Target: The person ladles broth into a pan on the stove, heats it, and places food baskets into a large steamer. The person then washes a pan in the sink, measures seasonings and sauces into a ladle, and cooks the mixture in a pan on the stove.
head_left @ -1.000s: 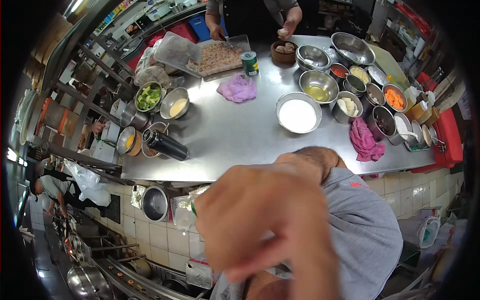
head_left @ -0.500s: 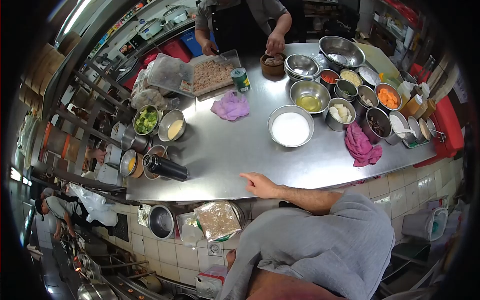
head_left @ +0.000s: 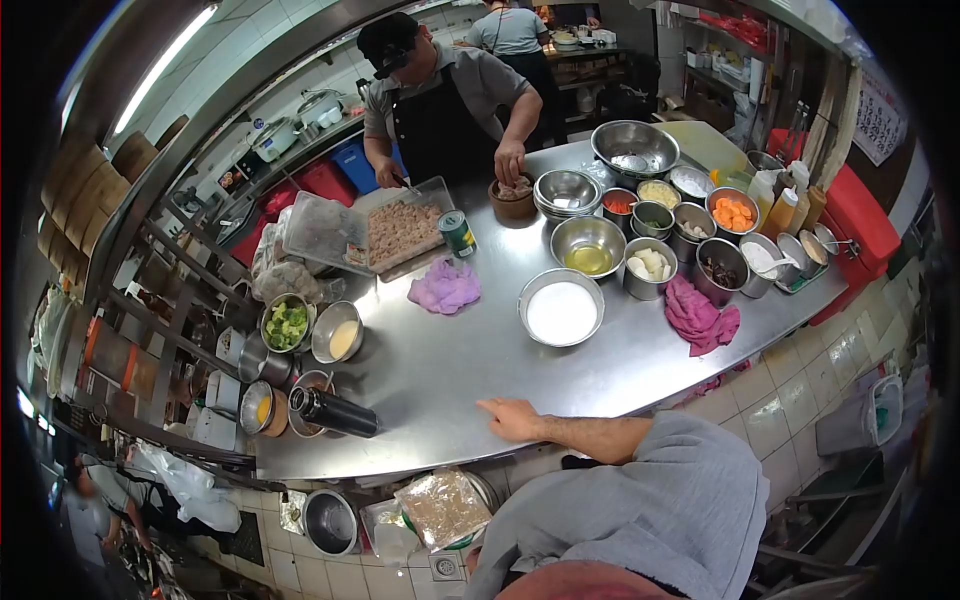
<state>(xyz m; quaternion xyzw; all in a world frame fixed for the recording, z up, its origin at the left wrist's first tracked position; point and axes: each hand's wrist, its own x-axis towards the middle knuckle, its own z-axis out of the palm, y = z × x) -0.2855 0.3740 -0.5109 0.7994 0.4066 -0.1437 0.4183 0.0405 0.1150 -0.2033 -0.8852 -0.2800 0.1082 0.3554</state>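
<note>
R hand points left at tabletop nr edge, grip released; can't tell L grip. Blk bottle to left, wht-filled bowl beyond.

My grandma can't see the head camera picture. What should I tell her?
The camera wearer's right hand is over the near side of a steel table, with nothing visible in it. Opposite, a co-worker in a dark cap has one hand at a brown pot. Metal bowls, crumpled cloths and a black bottle sit there too.
</note>
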